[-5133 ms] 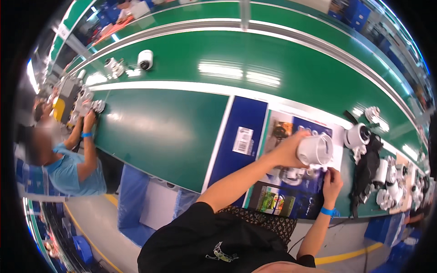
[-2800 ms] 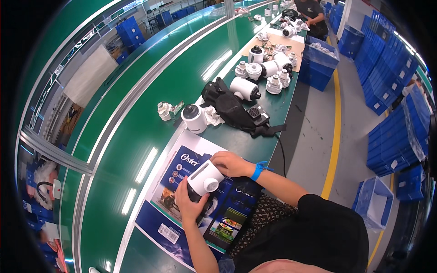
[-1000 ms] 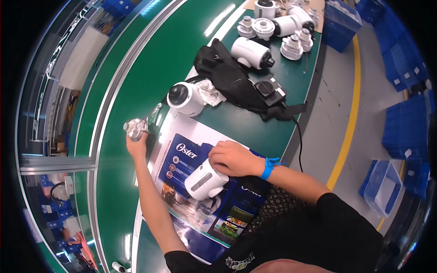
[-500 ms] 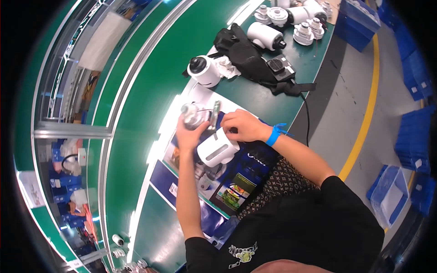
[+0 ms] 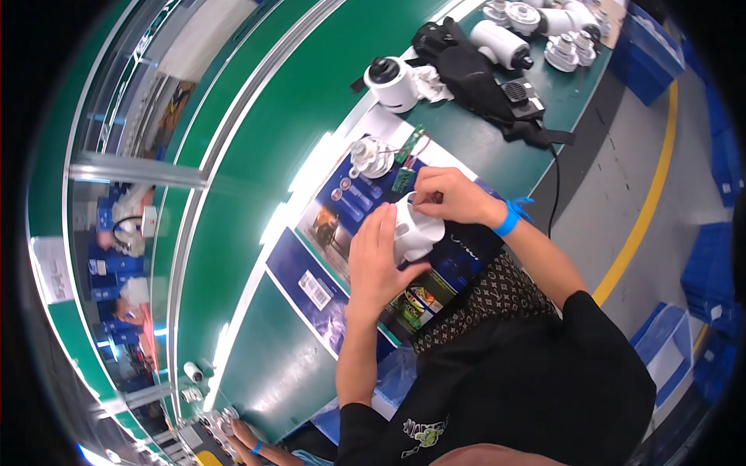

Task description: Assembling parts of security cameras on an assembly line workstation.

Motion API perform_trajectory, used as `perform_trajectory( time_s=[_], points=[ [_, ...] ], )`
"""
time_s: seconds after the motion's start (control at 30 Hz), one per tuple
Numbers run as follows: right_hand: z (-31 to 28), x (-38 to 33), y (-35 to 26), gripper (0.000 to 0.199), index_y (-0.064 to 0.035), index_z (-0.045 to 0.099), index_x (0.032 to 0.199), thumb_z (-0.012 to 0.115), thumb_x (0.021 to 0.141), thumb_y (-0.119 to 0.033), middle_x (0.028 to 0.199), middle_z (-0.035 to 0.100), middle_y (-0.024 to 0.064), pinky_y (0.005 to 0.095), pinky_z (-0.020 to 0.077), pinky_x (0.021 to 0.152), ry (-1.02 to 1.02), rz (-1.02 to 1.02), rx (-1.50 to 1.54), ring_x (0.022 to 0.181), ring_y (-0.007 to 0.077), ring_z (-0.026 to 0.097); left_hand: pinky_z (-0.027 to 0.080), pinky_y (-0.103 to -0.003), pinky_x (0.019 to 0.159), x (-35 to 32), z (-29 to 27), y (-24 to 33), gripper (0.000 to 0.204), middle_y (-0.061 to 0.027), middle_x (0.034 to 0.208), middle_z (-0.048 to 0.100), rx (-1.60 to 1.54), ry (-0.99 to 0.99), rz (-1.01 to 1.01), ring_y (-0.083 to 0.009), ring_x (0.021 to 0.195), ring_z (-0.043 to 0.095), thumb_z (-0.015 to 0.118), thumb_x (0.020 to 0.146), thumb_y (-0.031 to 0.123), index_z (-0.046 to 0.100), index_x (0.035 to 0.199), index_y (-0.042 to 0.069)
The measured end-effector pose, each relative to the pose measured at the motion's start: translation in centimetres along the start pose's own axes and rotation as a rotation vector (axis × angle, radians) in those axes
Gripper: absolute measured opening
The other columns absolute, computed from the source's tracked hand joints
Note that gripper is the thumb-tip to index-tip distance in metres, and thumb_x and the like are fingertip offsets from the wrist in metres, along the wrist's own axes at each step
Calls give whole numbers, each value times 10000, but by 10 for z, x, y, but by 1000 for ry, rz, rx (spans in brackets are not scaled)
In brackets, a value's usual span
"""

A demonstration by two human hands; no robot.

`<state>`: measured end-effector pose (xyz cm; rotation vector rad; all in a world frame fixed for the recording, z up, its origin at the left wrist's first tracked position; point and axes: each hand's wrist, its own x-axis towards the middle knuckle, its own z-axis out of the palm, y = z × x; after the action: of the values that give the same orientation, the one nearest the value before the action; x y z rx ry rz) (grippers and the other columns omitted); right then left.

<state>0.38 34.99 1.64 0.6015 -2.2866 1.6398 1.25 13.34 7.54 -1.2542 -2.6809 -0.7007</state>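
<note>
Head view: mid-frame, my left hand (image 5: 374, 268) spreads wide along the white cup (image 5: 418, 238) while my right hand (image 5: 451, 198) bunches at its mouth, grip hidden, seemingly working the rim, which calls next for steadying the cup.

Housing (image 5: 422, 235) over cardboard (image 5: 353, 198), perhaps touching.

You were in a factory (image 5: 602, 225), a green bench (image 5: 466, 128) ran beside you, white housings (image 5: 497, 43) clustered on it, blue bins (image 5: 711, 264) stood at your right, a yellow line (image 5: 658, 186) marked the floor, a co-worker's hand (image 5: 245, 435) showed farther along.
</note>
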Motion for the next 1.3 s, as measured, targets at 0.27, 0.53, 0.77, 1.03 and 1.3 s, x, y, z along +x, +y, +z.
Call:
perform_trajectory(
  time_s=[0.27,0.53,0.77,1.03,1.3],
  points=[
    [-47,5,-29,148,-28,644,993,617,848,-18,1014,619,51,226,485,658,405,120,-36,819,85,605,447,-385,991,-65,27,-88,1072,-143,1288,497,-717,497,-359,-261,1157,536,923,530,232,317,1382,-3],
    [-67,107,2,179,-88,682,947,685,774,-40,1018,641,67,314,513,772,205,-150,-653,937,224,613,440,-357,977,-72,32,-107,926,-123,1285,492,-1043,721,-455,-234,1148,531,874,635,190,337,1367,11],
    [-20,118,21,411,-93,598,1045,763,668,-110,1107,582,79,396,466,913,-469,74,-816,1080,311,545,447,-361,974,-71,33,-108,962,-132,1253,481,-1029,631,-411,-224,1142,522,897,581,151,304,1326,10],
    [-31,103,24,229,-104,664,855,771,682,-209,1023,588,43,394,473,845,-580,37,-928,1022,251,572,440,-342,981,-64,24,-99,937,-126,1220,520,-1109,617,-373,-219,1134,541,894,572,180,356,1316,-7],
    [-58,83,8,95,-38,644,792,690,790,-120,709,632,31,225,404,517,190,193,-574,564,57,512,369,-372,1039,-66,21,-96,977,-123,1304,469,-619,589,-252,-253,1229,465,911,551,195,389,1356,15]
  ],
)
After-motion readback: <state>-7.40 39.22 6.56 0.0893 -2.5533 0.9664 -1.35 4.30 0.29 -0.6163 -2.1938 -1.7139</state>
